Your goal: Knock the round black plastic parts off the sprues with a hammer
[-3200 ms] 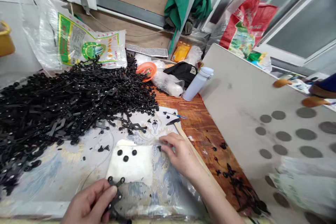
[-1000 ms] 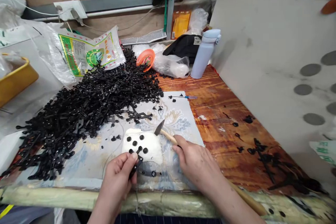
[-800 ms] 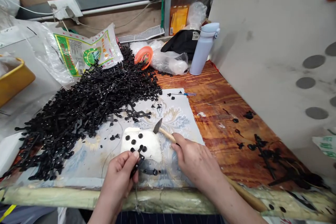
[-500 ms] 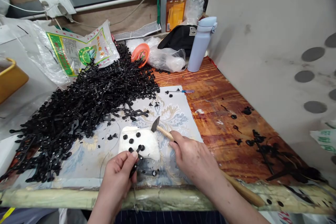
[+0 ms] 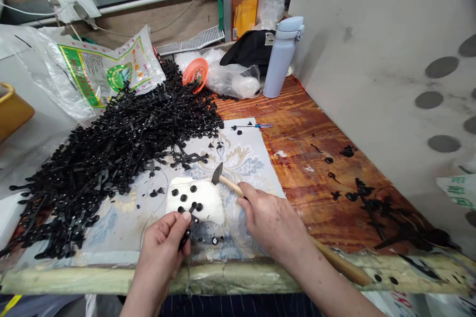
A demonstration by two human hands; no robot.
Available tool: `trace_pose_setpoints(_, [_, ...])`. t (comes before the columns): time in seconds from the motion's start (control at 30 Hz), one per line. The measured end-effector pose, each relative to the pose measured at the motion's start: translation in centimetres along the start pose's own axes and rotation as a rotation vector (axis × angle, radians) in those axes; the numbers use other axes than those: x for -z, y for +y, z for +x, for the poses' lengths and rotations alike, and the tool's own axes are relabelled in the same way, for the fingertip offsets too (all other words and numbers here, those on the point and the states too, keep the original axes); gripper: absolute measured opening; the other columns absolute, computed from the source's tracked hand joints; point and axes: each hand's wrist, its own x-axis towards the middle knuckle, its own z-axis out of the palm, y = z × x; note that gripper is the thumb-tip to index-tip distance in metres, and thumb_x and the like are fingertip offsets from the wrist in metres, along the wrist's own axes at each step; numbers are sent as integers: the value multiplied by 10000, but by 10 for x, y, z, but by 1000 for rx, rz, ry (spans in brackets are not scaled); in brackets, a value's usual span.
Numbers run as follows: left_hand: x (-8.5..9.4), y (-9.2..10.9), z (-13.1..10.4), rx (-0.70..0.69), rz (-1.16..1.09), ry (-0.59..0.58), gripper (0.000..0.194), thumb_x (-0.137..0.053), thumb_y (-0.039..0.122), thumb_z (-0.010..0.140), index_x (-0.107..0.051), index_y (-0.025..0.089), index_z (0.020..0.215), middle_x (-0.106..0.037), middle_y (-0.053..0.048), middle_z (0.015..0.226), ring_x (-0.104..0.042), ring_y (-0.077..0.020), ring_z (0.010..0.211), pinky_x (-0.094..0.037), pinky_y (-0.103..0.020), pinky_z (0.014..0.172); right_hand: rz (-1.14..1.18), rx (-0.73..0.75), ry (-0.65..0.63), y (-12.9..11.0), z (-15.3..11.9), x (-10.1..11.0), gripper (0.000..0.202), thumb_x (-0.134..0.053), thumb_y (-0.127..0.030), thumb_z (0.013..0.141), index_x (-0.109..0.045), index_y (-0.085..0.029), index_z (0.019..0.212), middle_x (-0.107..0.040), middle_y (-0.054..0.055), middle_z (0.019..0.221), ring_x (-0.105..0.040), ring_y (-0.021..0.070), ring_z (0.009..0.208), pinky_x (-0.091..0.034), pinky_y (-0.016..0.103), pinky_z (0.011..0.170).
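My left hand [image 5: 163,240] is closed, thumb and finger pinching small black plastic pieces [image 5: 195,212] over the near edge of a white pad [image 5: 211,203]. Several round black caps [image 5: 193,188] sit on that pad. My right hand [image 5: 271,220] wraps round the light wooden handle of a small hammer [image 5: 231,185]. Its dark wedge-shaped head points up and left, just past the pad's right corner. The wooden handle reappears beyond my right forearm, near the table edge. A large heap of black plastic parts [image 5: 137,129] spreads to the left.
A patterned cloth [image 5: 245,158] covers part of the wooden table [image 5: 297,133]. A pale blue bottle [image 5: 280,59], a black cap [image 5: 247,52] and an orange dish [image 5: 195,74] stand behind. A pen [image 5: 260,126] and black scraps [image 5: 372,203] lie rightward, beside a grey panel [image 5: 379,49].
The view has shifted a little. The black piece in my left hand sits slightly farther left over the pad. My right hand and the hammer stay nearly still.
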Motion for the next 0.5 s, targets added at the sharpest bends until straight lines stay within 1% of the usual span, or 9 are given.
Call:
trace_pose_setpoints(0.2, [-3,-1,0,2,38,-1,358,-632,508,716,-517,181,624,-470,69,356,-190,-10,255,-85,-130,316,20,9,-6,1,-1,0,181,-458,-205,927,-565,-211,1072,-709,27,774,-666,202,627,-277,293,493])
trace_pose_setpoints(0.3, [-2,-3,2,-10,75,7,352,-618,500,729,-514,185,613,-457,72,353,-192,-21,274,-102,-137,319,16,11,-13,1,1,0,183,-452,-206,926,-576,-203,1062,-706,32,762,-666,207,621,-288,290,496])
trace_pose_setpoints(0.43, [0,-5,6,-53,133,28,395,-638,505,715,-473,190,544,-432,64,353,-234,-43,330,-128,-151,352,30,-2,-15,1,2,1,230,-453,-203,927,-589,-203,1112,-713,44,784,-675,218,644,-345,287,508])
trace_pose_setpoints(0.5, [0,-7,7,-65,141,32,402,-644,508,710,-466,193,534,-414,68,360,-235,-50,346,-123,-164,361,84,3,-5,2,0,2,284,-433,-223,942,-572,-219,1190,-717,47,816,-682,226,679,-400,295,535])
